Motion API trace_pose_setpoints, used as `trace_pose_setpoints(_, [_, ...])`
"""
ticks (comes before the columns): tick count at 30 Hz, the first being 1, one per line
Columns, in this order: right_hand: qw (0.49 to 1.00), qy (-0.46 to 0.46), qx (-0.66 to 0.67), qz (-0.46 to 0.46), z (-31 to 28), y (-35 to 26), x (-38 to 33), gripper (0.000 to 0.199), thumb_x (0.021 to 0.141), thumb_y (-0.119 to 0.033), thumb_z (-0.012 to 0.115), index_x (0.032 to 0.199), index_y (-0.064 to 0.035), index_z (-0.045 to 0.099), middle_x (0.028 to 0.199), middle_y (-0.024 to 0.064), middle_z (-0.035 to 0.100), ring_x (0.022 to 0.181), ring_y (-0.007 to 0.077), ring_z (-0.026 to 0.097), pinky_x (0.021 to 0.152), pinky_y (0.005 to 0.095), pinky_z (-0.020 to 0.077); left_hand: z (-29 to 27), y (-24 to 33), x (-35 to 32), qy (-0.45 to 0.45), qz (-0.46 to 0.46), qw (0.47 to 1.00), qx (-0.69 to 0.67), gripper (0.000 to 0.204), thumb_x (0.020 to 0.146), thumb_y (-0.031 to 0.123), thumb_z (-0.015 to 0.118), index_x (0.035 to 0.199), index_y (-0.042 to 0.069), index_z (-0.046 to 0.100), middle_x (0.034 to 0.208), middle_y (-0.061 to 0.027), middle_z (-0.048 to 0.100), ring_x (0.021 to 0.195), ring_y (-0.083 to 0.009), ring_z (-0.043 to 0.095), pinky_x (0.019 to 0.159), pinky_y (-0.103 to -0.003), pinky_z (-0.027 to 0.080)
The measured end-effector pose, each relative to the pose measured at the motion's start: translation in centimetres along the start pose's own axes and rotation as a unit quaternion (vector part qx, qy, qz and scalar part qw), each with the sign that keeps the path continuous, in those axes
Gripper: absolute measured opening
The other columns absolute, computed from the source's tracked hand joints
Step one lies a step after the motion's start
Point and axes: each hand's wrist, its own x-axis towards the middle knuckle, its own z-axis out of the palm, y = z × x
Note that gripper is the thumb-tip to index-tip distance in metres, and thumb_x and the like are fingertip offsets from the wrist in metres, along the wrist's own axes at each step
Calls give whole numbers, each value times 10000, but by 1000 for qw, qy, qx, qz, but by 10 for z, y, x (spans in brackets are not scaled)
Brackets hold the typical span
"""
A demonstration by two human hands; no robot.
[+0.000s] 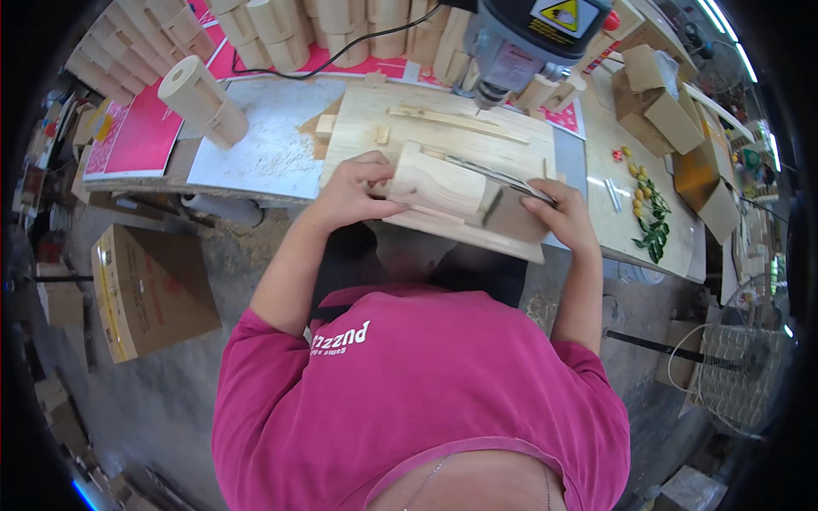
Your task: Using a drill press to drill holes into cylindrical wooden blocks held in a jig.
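A pale rounded wooden block (439, 183) lies on a wooden board jig (503, 238) at the table's near edge. My left hand (358, 192) is closed on the block's left end, thumb along the near side and fingers curled over the far side. A thin dark metal strip (490, 173) runs lengthwise along the block's upper side. Its right end is pinched between the thumb and fingers of my right hand (562, 213). A flat greyish-brown piece (515, 215) sits just right of the block, under my right hand; its kind is unclear.
A drill press (520, 60) with its bit pointing down stands beyond the board. Wooden cylinders (341, 30) line the back, and one slotted cylinder (204, 102) stands at the left. Fruit with green leaves (649, 213) and cardboard boxes (656, 94) are at the right. Sawdust (319, 132) lies near the board.
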Motion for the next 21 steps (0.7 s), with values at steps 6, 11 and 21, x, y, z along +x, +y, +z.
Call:
trace_pose_setpoints(6, [974, -68, 156, 151, 40, 27, -22, 255, 812, -214, 636, 880, 32, 638, 602, -32, 503, 559, 46, 410, 506, 222, 339, -78, 16, -51, 178, -286, 904, -264, 217, 743, 180, 666, 883, 15, 639, 845, -43, 613, 711, -119, 585, 628, -242, 466])
trace_pose_setpoints(11, [990, -57, 20, 125, 59, 12, -19, 234, 802, -196, 633, 845, 34, 640, 586, 17, 538, 556, 77, 452, 511, 250, 373, -76, 26, -58, 355, -339, 802, -340, 407, 801, 329, 584, 1060, 16, 564, 929, -77, 621, 769, -181, 620, 612, -301, 507])
trace_pose_setpoints(21, [996, -9, 53, 70, 52, 14, -17, 254, 798, -206, 652, 875, 36, 642, 680, 30, 588, 640, 88, 500, 591, 244, 410, -77, 16, -56, 146, -194, 651, -720, 551, 846, 501, 389, 1185, 86, 515, 1066, -94, 604, 858, -258, 633, 556, -362, 535])
